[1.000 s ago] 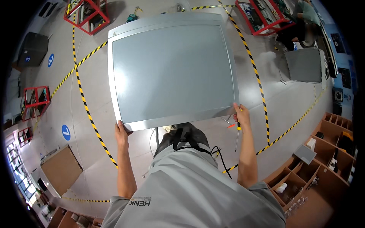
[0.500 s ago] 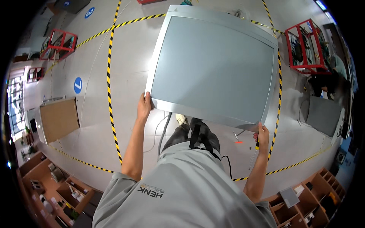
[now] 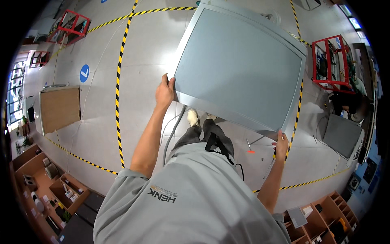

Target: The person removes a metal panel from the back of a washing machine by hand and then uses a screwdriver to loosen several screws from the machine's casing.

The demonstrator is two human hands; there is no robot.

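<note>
A large pale grey appliance (image 3: pixel 239 65), with a flat rectangular top and a raised rim, stands in front of me, turned at a slant. My left hand (image 3: pixel 165 91) grips its near left corner, fingers on the side and thumb by the rim. At the near right corner, my right hand (image 3: pixel 281 145) closes on the edge. A slim tool with a yellow-and-black handle, seemingly a screwdriver (image 3: pixel 274 155), hangs from that same hand, mostly hidden. A grey hose (image 3: pixel 174 132) runs from under the near edge past my legs.
On the floor by my feet lies a tool with an orange end (image 3: pixel 250 151). Yellow-and-black tape (image 3: pixel 118 93) marks the floor. A brown-faced box-like unit (image 3: pixel 61 109) stands left; red-framed carts (image 3: pixel 331 63) and a crouching person (image 3: pixel 353 103) are at right. Wooden compartments (image 3: pixel 321 215) stand behind me.
The appliance has turned clockwise, its near left corner shifting away and to the right. My left hand has moved with it; the right hand stays at its corner.
</note>
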